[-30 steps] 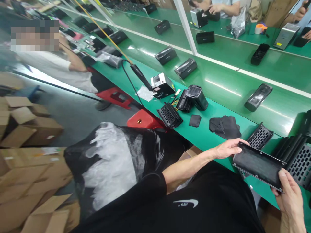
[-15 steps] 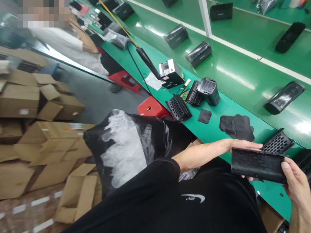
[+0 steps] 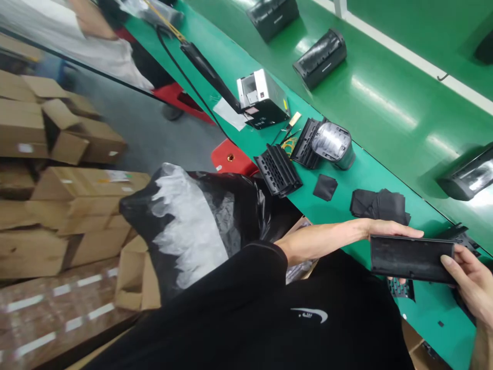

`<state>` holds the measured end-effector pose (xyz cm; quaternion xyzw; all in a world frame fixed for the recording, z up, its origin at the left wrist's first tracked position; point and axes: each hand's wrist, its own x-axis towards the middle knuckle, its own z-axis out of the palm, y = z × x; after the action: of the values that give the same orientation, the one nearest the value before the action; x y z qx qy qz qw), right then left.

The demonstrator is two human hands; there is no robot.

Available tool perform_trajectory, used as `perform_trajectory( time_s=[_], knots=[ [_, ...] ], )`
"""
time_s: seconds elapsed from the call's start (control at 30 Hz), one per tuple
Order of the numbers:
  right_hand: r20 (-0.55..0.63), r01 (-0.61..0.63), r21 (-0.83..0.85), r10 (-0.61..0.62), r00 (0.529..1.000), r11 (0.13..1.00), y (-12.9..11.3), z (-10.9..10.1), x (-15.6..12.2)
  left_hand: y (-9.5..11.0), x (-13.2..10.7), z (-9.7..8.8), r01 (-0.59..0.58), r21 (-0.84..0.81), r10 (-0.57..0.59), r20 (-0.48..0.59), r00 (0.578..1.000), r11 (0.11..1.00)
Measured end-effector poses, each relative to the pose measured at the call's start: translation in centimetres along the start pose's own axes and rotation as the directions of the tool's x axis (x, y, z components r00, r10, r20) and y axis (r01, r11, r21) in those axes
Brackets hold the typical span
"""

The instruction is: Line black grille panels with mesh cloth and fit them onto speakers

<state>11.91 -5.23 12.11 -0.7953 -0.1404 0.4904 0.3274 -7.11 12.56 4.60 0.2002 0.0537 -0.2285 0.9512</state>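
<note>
Above a white swoosh [image 3: 309,314], left hand [image 3: 389,229] and right hand [image 3: 472,282] hold panel [image 3: 410,258].

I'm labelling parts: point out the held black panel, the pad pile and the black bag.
black panel [image 3: 412,258]: head view, face centre.
pad pile [image 3: 379,205]: head view, top sheet.
black bag [image 3: 185,226]: head view, glossy side.

The left arm [image 3: 323,239] stretches out across the body, bare below a black sleeve, wrist straight. The left hand [image 3: 391,229] pinches with fingers flat and together. The right hand [image 3: 470,280] grips, thumb forward, fingers curled.
</note>
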Motion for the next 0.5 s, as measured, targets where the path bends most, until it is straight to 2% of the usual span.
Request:
perform_trajectory(
  time_s=[0.1,0.17,0.2,0.27,0.33,0.37,0.43,0.5],
  knots=[
    [0.041,0.006,-0.052,-0.004,0.999,0.999,-0.7,-0.1,0.5,0.5,-0.2,-0.3,-0.029,-0.065,0.026,-0.042,0.999,0.997],
    [0.067,0.029,-0.048,-0.026,0.997,0.998,-1.3,-0.6,1.9,1.1,-0.6,-0.3,-0.117,-0.117,0.101,-0.135,0.986,0.986],
    [0.034,0.043,-0.035,-0.042,0.999,0.998,-1.6,-0.9,3.2,1.5,-0.9,-0.3,-0.178,-0.134,0.151,-0.191,0.970,0.975],
    [-0.168,0.072,0.009,-0.069,0.983,0.997,-2.3,-1.8,7.1,2.5,-1.7,-0.1,-0.292,-0.136,0.248,-0.270,0.931,0.947],
    [-0.414,0.097,0.051,-0.068,0.908,0.994,-3.4,-2.6,12.3,3.6,-2.5,0.0,-0.357,-0.107,0.317,-0.274,0.908,0.928],
    [-0.487,0.103,0.066,-0.058,0.871,0.993,-4.1,-2.9,15.0,4.1,-2.8,0.0,-0.377,-0.091,0.343,-0.262,0.902,0.922],
    [-0.534,0.094,0.085,-0.034,0.845,0.992,-5.3,-3.0,19.7,5.3,-3.4,0.0,-0.416,-0.079,0.386,-0.248,0.889,0.906],
    [-0.529,0.081,0.090,-0.022,0.848,0.993,-6.0,-2.6,22.7,6.3,-4.0,0.1,-0.446,-0.084,0.416,-0.243,0.876,0.891]
  ],
)
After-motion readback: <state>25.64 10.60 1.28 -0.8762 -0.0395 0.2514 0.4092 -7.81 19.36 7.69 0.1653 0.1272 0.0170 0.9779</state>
